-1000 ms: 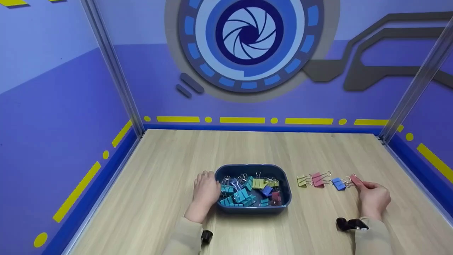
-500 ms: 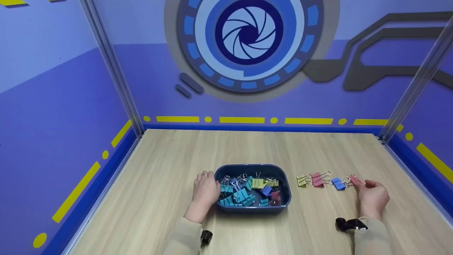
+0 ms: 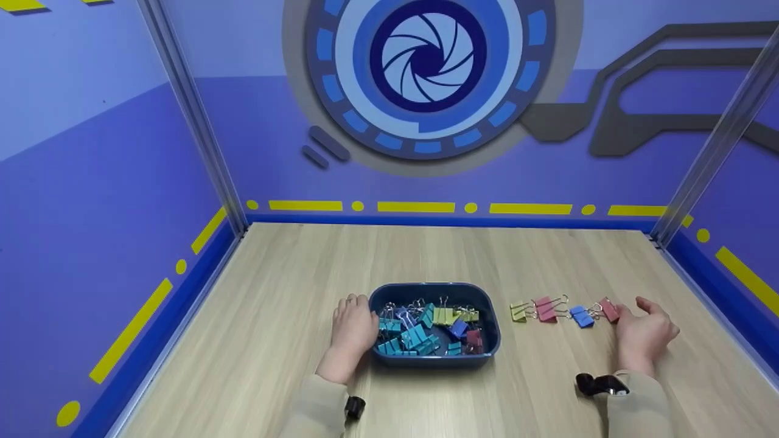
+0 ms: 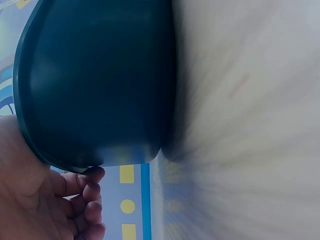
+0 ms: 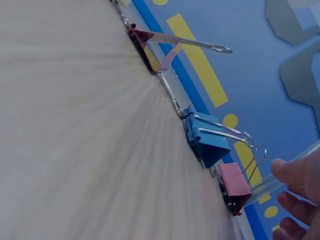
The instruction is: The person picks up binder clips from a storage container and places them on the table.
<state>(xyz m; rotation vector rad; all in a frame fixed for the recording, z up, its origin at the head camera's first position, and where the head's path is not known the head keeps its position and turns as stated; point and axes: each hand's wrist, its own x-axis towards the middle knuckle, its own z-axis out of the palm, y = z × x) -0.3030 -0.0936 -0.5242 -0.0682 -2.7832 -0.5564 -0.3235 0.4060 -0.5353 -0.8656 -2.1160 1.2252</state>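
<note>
On the left, my left hand (image 3: 355,322) grips the rim of a dark blue plastic container (image 3: 435,361); its thumb is hidden behind the wall in the left wrist view, where the curled fingers (image 4: 92,212) show at the corner. Teal, yellow, blue and red binder clips (image 3: 415,336) lie piled in the container. To its right runs a row of binder clips: a yellow clip (image 3: 518,312), a larger pink clip (image 3: 547,309), a blue clip (image 3: 582,316) and a small pink clip (image 3: 608,309) at the end. Beside that last clip is my right hand (image 3: 645,334), fingers spread and holding nothing.
The wooden table (image 3: 292,255) ends at a blue printed back wall (image 3: 243,140). Metal posts (image 3: 201,121) stand at both back corners. A black wrist camera (image 3: 599,384) sits on the right sleeve.
My right hand has let go of the small pink binder clip and drawn slightly back with the fingers spreading. The clip stays at the row's right end. The left hand has kept its place.
</note>
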